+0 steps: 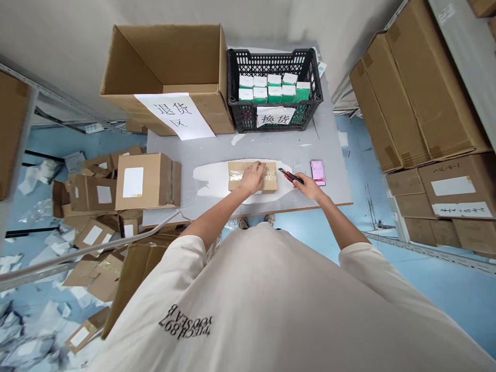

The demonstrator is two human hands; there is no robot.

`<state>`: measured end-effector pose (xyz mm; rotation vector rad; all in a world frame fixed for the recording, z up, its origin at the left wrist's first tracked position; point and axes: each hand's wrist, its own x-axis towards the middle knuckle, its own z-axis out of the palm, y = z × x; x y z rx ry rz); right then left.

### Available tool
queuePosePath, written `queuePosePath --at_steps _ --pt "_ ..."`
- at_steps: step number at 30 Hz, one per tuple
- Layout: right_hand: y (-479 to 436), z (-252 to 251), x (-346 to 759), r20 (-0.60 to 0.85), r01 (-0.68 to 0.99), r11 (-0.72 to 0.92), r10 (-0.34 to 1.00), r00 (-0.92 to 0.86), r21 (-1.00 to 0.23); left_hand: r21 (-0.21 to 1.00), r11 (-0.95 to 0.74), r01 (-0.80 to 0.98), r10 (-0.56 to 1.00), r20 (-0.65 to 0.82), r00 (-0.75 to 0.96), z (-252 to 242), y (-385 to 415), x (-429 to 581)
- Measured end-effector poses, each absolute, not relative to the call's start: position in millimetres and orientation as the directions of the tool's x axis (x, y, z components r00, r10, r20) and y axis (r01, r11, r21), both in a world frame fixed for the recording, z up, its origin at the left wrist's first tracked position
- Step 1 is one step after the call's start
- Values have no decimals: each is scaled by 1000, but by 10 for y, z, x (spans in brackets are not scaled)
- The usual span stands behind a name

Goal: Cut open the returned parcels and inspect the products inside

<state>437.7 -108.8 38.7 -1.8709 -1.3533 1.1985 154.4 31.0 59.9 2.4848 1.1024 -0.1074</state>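
A small cardboard box (234, 175) with clear tape across it lies on a white sheet (213, 176) on the table. My left hand (252, 178) grips the box from above, fingers bent and pressed together on its top. To the right, my right hand (308, 186) is closed around a red and black utility knife (290, 176). The knife's tip points left toward the box, apart from it. Just beyond my right hand lies a phone with a pink screen (318, 172).
At the table's (186, 150) back stand a large open carton (189, 57) and a black crate (279, 111) of white-and-green boxes (274, 94). A labelled carton (147, 181) sits at the left edge. Parcels (93, 232) pile on the left floor; shelved cartons (430, 93) stand right.
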Motion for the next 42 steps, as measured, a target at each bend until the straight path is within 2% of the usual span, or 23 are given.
queuePosePath --at_steps 6,10,14,20,32,36,39,42 --pt "-1167 484 4276 -148 722 -72 988 -43 -688 319 -572 756 714 -260 650 560 380 1567" --pt "-1182 415 4253 -158 845 -1 982 -99 -535 310 -518 797 746 -292 598 537 421 1640" --pt "-1203 315 4245 -150 914 12 985 -79 -405 327 -505 799 751 -290 593 522 436 1638" --pt "-1233 279 4267 -142 902 32 984 -103 -430 320 -603 730 718 -180 672 493 321 1557" --pt "-1230 145 4081 -45 887 -26 999 6 -461 346 -603 719 711 -176 681 464 304 1513" --pt "-1258 95 4075 -84 923 -66 996 36 -379 335 -617 712 705 -167 690 452 320 1496" --pt "-1286 103 4262 -118 921 -169 984 136 -350 333 -623 708 704 -154 693 427 309 1481" --pt "-1306 115 4524 -38 864 -234 969 243 -446 324 -622 713 714 -138 686 396 288 1472"
